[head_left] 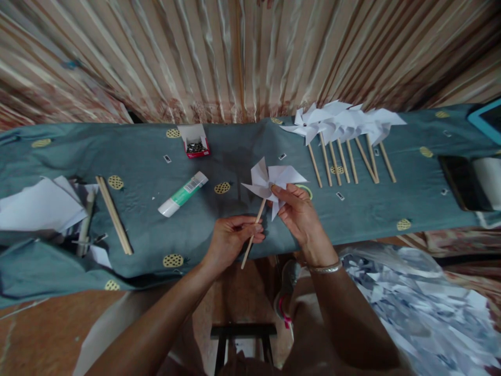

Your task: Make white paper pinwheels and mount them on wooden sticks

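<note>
My left hand [230, 238] is closed around a thin wooden stick [250, 241] that slants up to a white paper pinwheel [271, 181]. My right hand [296, 211] pinches the pinwheel at its centre, thumb and fingers pressed on the paper. Both hands hover over the near edge of a table draped in a grey-blue cloth [144, 172]. A white and green glue stick [182, 194] lies on the cloth to the left of my hands.
Several finished white pinwheels on sticks [342, 133] lie in a row at the back right. A small red box of pins [195, 143] sits open behind the glue stick. Loose sticks [114, 215] and white paper sheets [39, 206] lie at the left. A dark phone [464, 183] is at the right.
</note>
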`<state>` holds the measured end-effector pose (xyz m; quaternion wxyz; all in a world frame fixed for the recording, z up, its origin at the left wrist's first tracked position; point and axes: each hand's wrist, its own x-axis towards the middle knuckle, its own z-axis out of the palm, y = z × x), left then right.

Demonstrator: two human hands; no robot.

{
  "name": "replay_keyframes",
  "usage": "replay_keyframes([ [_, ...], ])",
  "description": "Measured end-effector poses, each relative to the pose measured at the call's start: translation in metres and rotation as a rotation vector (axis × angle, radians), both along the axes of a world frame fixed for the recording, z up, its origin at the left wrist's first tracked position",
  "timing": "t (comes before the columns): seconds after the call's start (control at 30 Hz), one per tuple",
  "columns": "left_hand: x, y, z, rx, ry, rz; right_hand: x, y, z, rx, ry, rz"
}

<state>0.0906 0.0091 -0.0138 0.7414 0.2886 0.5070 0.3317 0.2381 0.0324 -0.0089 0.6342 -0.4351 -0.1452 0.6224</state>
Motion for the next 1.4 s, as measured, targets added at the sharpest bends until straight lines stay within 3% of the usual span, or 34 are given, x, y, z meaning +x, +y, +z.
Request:
replay_keyframes([
  [0.2, -0.0014, -0.0005, 0.0011, -0.004, -0.017, -0.005, 0.0031, -0.0004, -0.0017, 0.021, -0.035, 0.052],
  [0.57, -0.0021, -0.0011, -0.0004, -0.001, -0.013, 0.001, -0.0042, 0.0004, 0.0016, 0.006, 0.024, -0.005],
  [1.4, -0.0060, -0.0039, -0.0024, 0.049, 0.016, -0.039, -0.0052, 0.0038, -0.0065, -0.054, -0.055, 0.053],
])
